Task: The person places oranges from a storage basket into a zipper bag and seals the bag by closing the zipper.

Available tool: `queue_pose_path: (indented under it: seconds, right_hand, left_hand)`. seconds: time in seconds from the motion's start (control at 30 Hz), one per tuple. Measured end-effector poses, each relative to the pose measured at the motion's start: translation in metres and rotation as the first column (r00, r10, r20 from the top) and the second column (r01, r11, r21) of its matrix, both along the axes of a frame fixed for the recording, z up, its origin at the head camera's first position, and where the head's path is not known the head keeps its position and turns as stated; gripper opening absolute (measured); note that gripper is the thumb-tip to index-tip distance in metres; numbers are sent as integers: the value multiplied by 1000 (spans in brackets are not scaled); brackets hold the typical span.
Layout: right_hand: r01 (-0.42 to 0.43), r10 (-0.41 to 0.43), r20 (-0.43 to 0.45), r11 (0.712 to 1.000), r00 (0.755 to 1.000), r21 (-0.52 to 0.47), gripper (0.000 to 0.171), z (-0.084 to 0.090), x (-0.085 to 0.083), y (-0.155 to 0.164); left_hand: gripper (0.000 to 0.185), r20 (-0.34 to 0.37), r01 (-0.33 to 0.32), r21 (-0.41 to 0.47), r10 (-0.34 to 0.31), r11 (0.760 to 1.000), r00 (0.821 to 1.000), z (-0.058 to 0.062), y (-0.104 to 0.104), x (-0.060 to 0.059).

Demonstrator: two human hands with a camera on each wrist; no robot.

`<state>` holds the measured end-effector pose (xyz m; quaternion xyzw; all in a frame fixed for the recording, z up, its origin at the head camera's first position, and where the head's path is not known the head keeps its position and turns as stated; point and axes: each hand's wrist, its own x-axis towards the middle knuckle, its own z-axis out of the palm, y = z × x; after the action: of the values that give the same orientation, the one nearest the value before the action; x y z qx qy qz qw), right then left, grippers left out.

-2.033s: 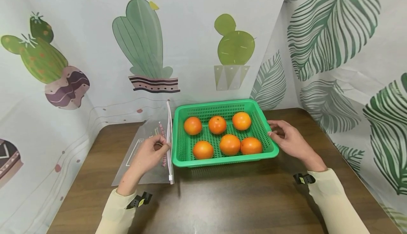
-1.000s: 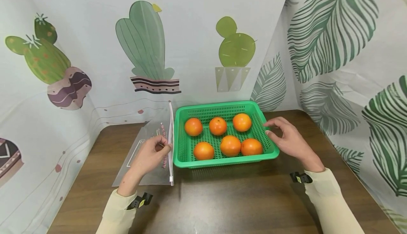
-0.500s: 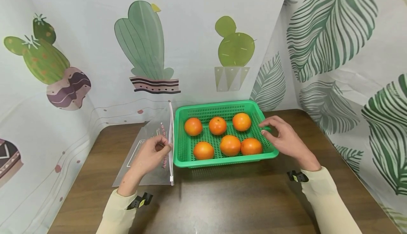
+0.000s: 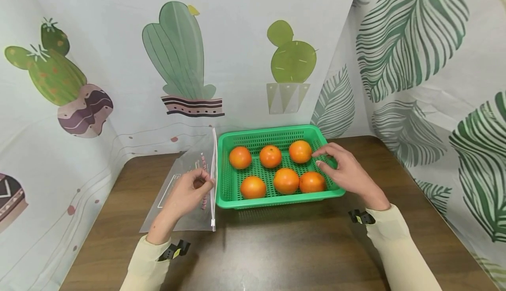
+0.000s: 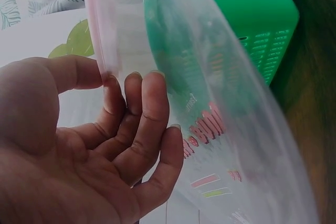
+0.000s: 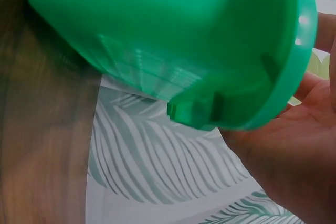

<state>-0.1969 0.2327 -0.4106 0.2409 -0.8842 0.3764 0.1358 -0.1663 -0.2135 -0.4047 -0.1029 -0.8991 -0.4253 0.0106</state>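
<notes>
My left hand point(image 4: 189, 192) pinches the zip edge of a clear slider bag point(image 4: 179, 214) with printed writing. In the left wrist view, thumb and index fingertip meet on the bag's edge point(image 5: 100, 24), while the other fingers lie loosely bent beside it. A green plastic basket point(image 4: 276, 201) stands to the right of the bag, with several oranges in two rows. My right hand point(image 4: 349, 172) reaches over the basket's right rim, thumb and fingers apart and holding nothing. Its fingertips are close to the back right orange point(image 4: 300, 151). In the right wrist view, the basket's rim point(image 6: 302, 40) partly hides this hand.
Both things are on a dark brown wooden table point(image 4: 276, 256). A white cloth wall point(image 4: 241, 62) printed with cacti and leaves rises right behind the basket. The white slider point(image 4: 213, 223) sits at the near end of the bag's zip.
My right hand has moved left from the basket's right side, over the rim, toward the back right orange. My left hand keeps its pinch on the bag, nearly still.
</notes>
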Motion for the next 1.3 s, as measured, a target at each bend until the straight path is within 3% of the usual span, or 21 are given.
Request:
queue_pose_path:
  seconds: [1.0, 1.3]
  right_hand:
    - [-57, 58, 51, 998, 997, -27, 15, 9, -3, -18]
    - [-87, 88, 15, 995, 996, -40, 15, 11, -4, -26]
  left_hand:
    - [13, -43, 28, 11, -28, 1000, 999, -1, 2, 0]
    - [13, -36, 36, 23, -35, 999, 999, 0, 3, 1]
